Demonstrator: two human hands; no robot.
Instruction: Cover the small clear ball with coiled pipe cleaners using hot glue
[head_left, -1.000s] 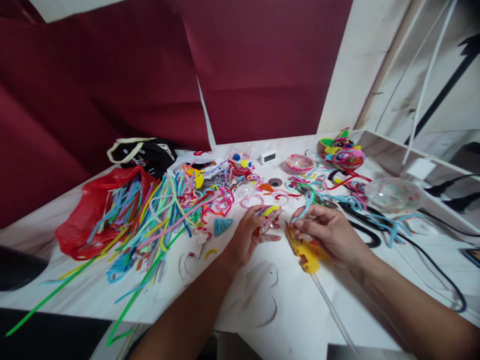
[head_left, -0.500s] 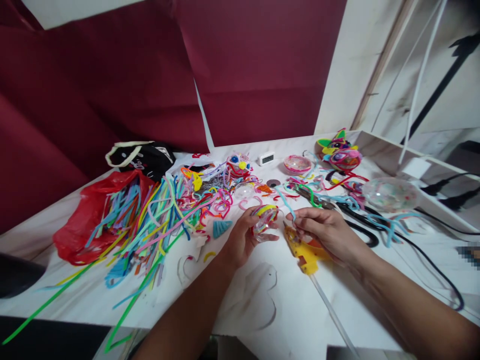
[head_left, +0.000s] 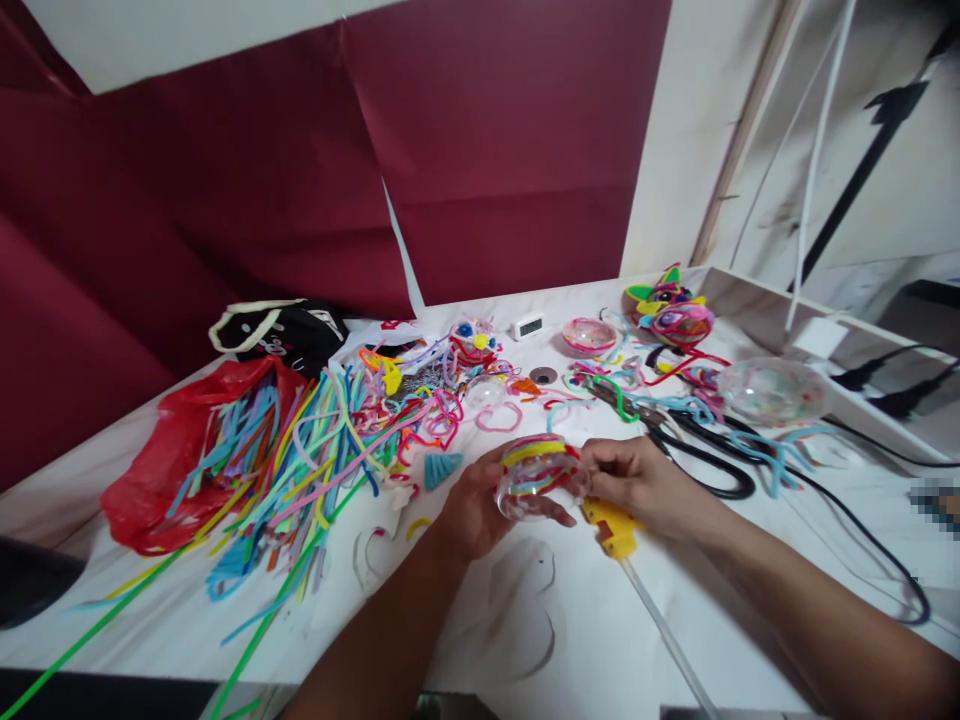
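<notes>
A clear plastic dome with yellow, pink and red pipe-cleaner strips round it is held above the table's front middle. My left hand grips it from the left, fingers curled below. From the right, my right hand has its fingers pinched at the dome's edge; whether a strip is between them is hidden. Under that hand lies a yellow glue gun, partly covered, with a clear glue stick running toward the front edge. A pencil-like outline drawing is on the white paper below the dome.
Pipe cleaners spill from a red bag at left. Black-handled scissors and a black cable lie at right. Farther back are a pink-rimmed bowl, a large clear dome, a small white clock and colourful figures.
My right hand has come to the dome, which has tilted to show more of its clear side. A light blue strip formerly in that hand's fingers now lies behind on the table.
</notes>
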